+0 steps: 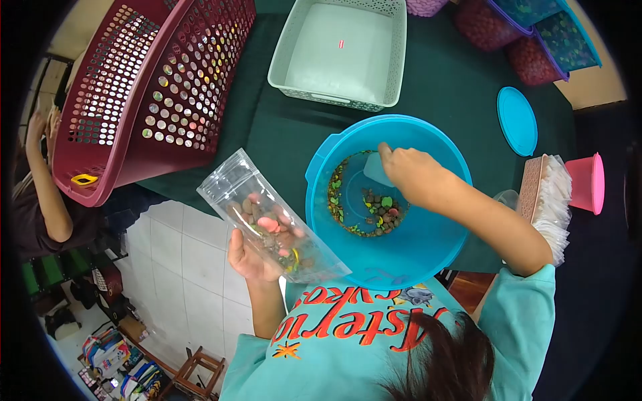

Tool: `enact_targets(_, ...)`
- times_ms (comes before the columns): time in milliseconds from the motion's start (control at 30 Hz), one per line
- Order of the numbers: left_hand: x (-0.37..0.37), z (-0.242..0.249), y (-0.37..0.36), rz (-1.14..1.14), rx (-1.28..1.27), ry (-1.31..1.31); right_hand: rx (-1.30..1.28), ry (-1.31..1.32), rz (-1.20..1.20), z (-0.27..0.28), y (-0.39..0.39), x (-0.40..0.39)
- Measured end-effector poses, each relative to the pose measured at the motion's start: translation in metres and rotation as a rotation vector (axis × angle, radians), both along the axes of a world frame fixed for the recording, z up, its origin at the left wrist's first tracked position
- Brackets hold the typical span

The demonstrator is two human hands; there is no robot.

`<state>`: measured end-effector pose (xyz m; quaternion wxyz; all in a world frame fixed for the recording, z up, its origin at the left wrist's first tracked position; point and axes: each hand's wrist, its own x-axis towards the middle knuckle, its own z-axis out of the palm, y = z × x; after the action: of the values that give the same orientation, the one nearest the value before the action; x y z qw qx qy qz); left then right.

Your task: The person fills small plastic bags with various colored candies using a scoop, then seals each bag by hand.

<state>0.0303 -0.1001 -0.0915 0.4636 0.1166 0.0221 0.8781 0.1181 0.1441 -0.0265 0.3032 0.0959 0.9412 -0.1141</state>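
Observation:
My left hand (253, 257) holds a clear plastic pouch (271, 227) from beneath, to the left of the blue tub. Brown pebbles, pink pieces and a bit of yellow and green show through the pouch. Inside the large blue tub (428, 247), my right hand (408, 170) grips a light blue scoop (378, 169). Brown pebbles (388, 217) and small green and yellow pieces lie on the tub's bottom, just below the scoop.
A maroon perforated basket (120, 157) stands at upper left, a pale green basket (394, 60) behind the tub. Rightward are a blue lid (517, 121), a holder of plastic bags (531, 187) and a pink container (583, 184). Filled tubs (485, 27) stand at upper right. Another person's arm (47, 180) shows at far left.

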Motion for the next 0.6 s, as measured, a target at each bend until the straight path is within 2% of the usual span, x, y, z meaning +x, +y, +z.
enact_targets(67, 0.001, 0.000, -0.002, -0.003, -0.021, 0.019, -0.031, 0.047, -0.081, -0.008, 0.001, 0.004)
enact_targets(133, 0.001, 0.000, -0.002, 0.017, -0.025, -0.021, -0.001, 0.220, 0.001, -0.023, -0.002, 0.006)
enact_targets(167, 0.000, 0.001, -0.002, 0.017, -0.026, -0.021, -0.001, 0.220, 0.001, -0.028, -0.002, 0.008)
enact_targets(267, 0.001, 0.002, -0.001, 0.019, -0.044, 0.002, 0.000, 0.148, 0.049, -0.020, -0.011, 0.005)
enact_targets(433, 0.000, 0.001, -0.003, 0.009, -0.041, 0.009, -0.021, -0.174, 0.001, -0.015, -0.022, 0.010)
enact_targets(533, -0.002, 0.000, -0.007, 0.005, -0.047, 0.004, -0.128, -0.160, 0.080, -0.004, -0.018, 0.006)
enact_targets(600, -0.002, -0.001, -0.007, 0.003, -0.044, 0.013, -0.099, -0.082, 0.110, -0.003, -0.026, 0.005)
